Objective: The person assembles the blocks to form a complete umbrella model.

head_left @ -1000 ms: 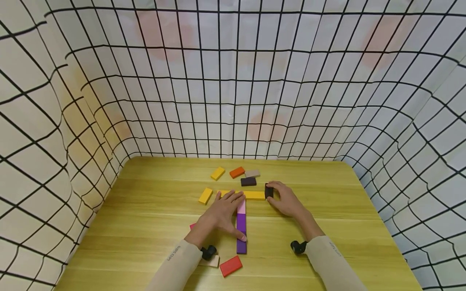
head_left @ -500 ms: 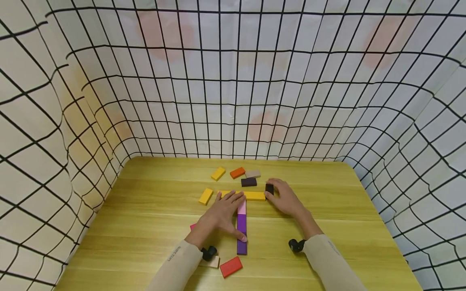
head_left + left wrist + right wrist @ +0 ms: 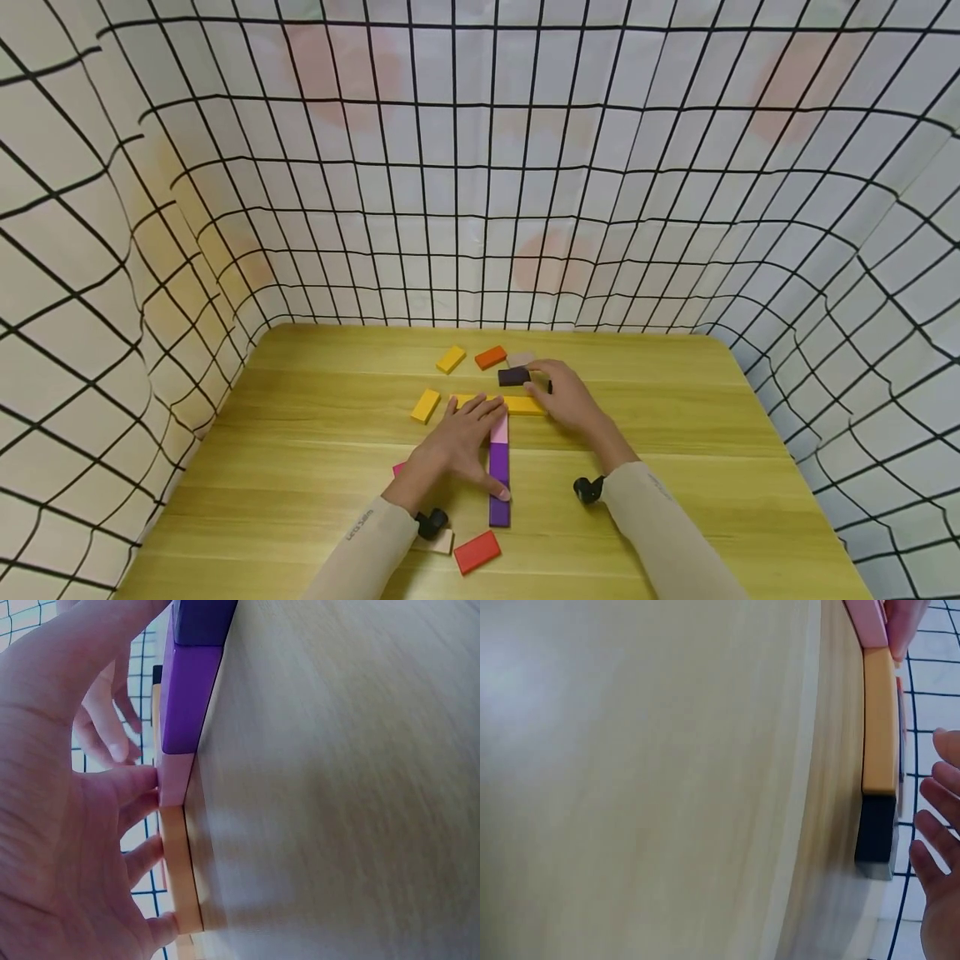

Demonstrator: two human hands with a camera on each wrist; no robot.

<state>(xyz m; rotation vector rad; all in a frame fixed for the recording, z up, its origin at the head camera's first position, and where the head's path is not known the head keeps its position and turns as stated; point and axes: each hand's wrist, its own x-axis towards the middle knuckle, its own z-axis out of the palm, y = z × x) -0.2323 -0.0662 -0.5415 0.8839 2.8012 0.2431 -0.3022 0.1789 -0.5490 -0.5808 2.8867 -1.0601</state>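
Note:
My left hand (image 3: 459, 446) lies spread over a T-shaped line of blocks. Its fingertips touch the pink block (image 3: 175, 778) and a yellow block (image 3: 180, 866), and its thumb rests on the dark purple block (image 3: 499, 512) at the near end. Between pink and dark purple lies a purple block (image 3: 498, 462). My right hand (image 3: 570, 400) hovers with fingers loosely bent, holding nothing; its fingertips are by the right end of a dark block (image 3: 513, 377) at the back. A black block (image 3: 875, 829) abuts the right end of the yellow block; the right hand mostly hides it in the head view.
Loose yellow blocks (image 3: 425, 406), an orange block (image 3: 491, 357) and a pale block (image 3: 520, 359) lie farther back. Nearer are a red block (image 3: 477, 552), a beige block (image 3: 442, 542) and a partly hidden pink-red block (image 3: 399, 468). Black grid netting (image 3: 480, 217) surrounds the wooden table (image 3: 675, 417).
My right hand has let go of the black block at the end of the yellow row and moved left and back toward the other dark block. The left hand has stayed put.

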